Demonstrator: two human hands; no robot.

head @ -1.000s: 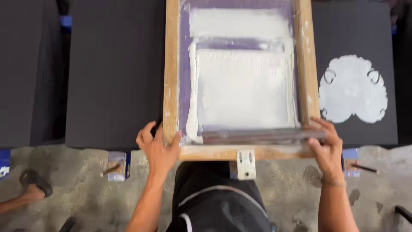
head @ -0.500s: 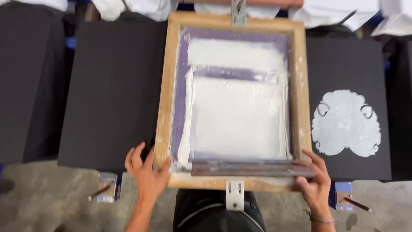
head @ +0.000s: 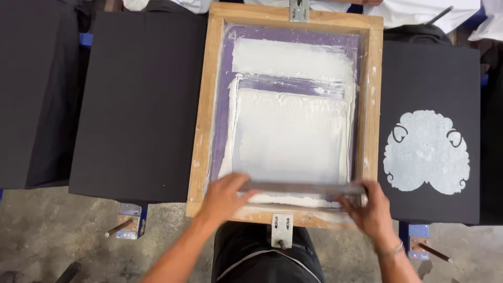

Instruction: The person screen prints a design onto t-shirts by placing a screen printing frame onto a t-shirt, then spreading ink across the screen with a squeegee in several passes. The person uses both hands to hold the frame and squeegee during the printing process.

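A wooden screen-printing frame [head: 201, 115] lies over the middle board, its purple mesh smeared with thick white ink [head: 291, 133]. A long metal-edged squeegee [head: 301, 187] rests across the near end of the mesh. My left hand [head: 222, 196] grips its left end and my right hand [head: 369, 209] grips its right end. Both hands sit just inside the frame's near rail. A ridge of white ink lies right below the blade.
A black cloth-covered board [head: 139, 105] lies to the left, another [head: 36, 94] further left. On the right a black board [head: 429, 131] carries a white rounded print [head: 425, 152]. A metal hinge bracket [head: 281, 230] sits at the near rail. White cloth [head: 419, 13] lies at the top.
Both hands have moved from the frame's near outer corners onto the squeegee and taken hold of it. The view has shifted so the frame sits lower.
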